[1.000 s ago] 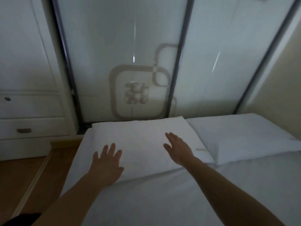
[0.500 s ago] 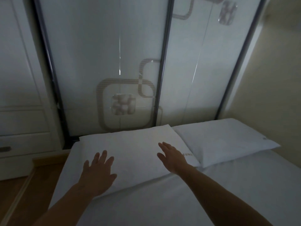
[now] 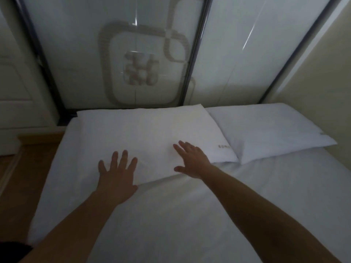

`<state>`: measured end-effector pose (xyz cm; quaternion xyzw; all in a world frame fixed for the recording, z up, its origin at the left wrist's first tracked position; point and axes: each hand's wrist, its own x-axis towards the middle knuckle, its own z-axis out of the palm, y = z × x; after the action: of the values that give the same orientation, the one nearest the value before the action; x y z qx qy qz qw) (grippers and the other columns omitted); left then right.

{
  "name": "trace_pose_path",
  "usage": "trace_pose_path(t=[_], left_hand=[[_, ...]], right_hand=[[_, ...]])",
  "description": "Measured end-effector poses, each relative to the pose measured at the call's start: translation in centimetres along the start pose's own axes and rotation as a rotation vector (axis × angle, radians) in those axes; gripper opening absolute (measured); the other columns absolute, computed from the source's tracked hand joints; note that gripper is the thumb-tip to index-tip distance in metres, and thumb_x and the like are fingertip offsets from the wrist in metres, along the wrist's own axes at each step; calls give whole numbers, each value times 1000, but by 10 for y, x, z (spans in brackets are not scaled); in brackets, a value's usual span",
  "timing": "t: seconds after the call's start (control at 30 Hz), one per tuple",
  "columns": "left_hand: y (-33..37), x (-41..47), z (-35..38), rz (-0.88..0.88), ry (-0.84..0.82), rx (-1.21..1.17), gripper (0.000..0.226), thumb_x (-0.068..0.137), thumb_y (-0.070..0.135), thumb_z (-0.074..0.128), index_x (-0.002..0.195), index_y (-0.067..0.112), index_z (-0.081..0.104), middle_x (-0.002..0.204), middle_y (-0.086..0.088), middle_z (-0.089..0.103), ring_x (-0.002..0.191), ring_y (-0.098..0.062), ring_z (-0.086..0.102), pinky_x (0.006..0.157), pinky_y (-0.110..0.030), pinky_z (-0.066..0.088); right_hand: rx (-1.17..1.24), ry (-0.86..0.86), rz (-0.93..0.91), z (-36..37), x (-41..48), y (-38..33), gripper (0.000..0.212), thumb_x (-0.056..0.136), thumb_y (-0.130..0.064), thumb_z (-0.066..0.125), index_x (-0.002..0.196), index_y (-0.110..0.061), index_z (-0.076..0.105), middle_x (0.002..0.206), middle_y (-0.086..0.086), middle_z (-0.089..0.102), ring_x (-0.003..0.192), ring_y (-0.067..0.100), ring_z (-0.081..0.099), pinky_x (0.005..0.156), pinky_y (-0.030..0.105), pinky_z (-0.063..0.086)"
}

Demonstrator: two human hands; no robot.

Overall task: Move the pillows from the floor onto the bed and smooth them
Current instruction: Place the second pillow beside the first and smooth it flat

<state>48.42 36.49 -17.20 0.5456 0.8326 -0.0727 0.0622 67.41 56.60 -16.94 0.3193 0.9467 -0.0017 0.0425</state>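
Sliding wardrobe doors (image 3: 133, 54) back the bed (image 3: 171, 215). Both pillows lie at its head, mid-frame: the left pillow (image 3: 144, 133) under the left hand (image 3: 117, 179) and right hand (image 3: 191, 160), spread flat, gripping nothing, likely smoothing; the right pillow (image 3: 266, 130) untouched.

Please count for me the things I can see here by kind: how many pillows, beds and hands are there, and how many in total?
Pillows: 2, the left pillow and the right pillow, both white, lying on the bed
Beds: 1, the bed with a white sheet
Hands: 2, the left hand and the right hand, both flat on the left pillow
Total: 5
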Motion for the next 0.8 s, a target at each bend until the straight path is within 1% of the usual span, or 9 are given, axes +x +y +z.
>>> trace_pose_path(t=[0.13, 0.2, 0.23, 0.27, 0.3, 0.37, 0.43, 0.57, 0.8], left_hand=[[-5, 15, 32, -57, -23, 92, 129, 66, 70, 63, 135, 21, -35, 147, -17, -40, 140, -45, -20, 104, -73, 8], [-9, 20, 37, -61, -19, 35, 138, 53, 54, 83, 142, 19, -17, 154, -20, -22, 141, -50, -6, 98, -77, 11], [-10, 23, 42, -24, 16, 2, 129, 52, 36, 88, 148, 15, 4, 156, -24, -1, 139, -53, 9, 93, -81, 14], [-11, 24, 48, 24, 128, -26, 102, 61, 15, 80, 146, 11, 23, 153, -28, 19, 133, -58, 23, 87, -85, 17], [-11, 26, 48, 38, 226, -81, 78, 70, 5, 63, 142, 9, 33, 147, -31, 30, 128, -61, 31, 84, -87, 17], [-10, 33, 48, 20, 368, -156, 58, 82, 1, 37, 139, 6, 35, 146, -34, 31, 128, -62, 29, 88, -86, 12], [-11, 39, 48, -37, 323, -239, 48, 93, 7, 25, 139, -3, 37, 146, -35, 28, 131, -59, 27, 94, -84, 13], [-16, 40, 54, 18, 171, -192, 47, 78, -3, 38, 120, -22, 46, 124, -49, 43, 110, -65, 47, 77, -87, 24], [-15, 18, 38, 37, 136, -256, 42, 58, -6, 41, 89, -31, 55, 89, -48, 59, 80, -61, 61, 59, -89, 26]], right_hand=[[-175, -84, 80, 34, 12, 9, 127, 68, -47, 79, 147, -27, -19, 159, 11, -17, 144, 34, -12, 113, 61, 2], [-231, -48, 160, 47, 18, 8, 119, 74, -32, 77, 148, -24, -16, 158, 18, -11, 144, 39, -5, 111, 64, 8], [-270, 12, 203, 51, 20, 6, 104, 80, -26, 70, 150, -22, -7, 158, 21, 0, 144, 41, 6, 109, 64, 16], [-302, 81, 240, 53, 24, 4, 86, 85, -22, 62, 151, -20, 8, 156, 24, 16, 141, 42, 21, 106, 63, 28], [-331, 105, 247, 55, 29, 2, 69, 87, -20, 56, 149, -17, 24, 149, 24, 34, 135, 41, 36, 100, 61, 39], [-362, 93, 276, 58, 40, -2, 47, 86, -14, 48, 133, -9, 53, 128, 24, 58, 117, 40, 56, 87, 54, 51], [-376, 85, 298, 61, 46, -3, 35, 83, -7, 47, 110, -1, 68, 108, 24, 69, 98, 38, 66, 75, 44, 55], [-386, 79, 293, 57, 43, -4, 26, 76, -5, 50, 89, -1, 72, 86, 18, 72, 74, 30, 69, 59, 32, 54], [-387, 112, 304, 32, 26, -9, 25, 72, -11, 48, 80, -8, 72, 74, 7, 70, 63, 20, 66, 52, 28, 53]])
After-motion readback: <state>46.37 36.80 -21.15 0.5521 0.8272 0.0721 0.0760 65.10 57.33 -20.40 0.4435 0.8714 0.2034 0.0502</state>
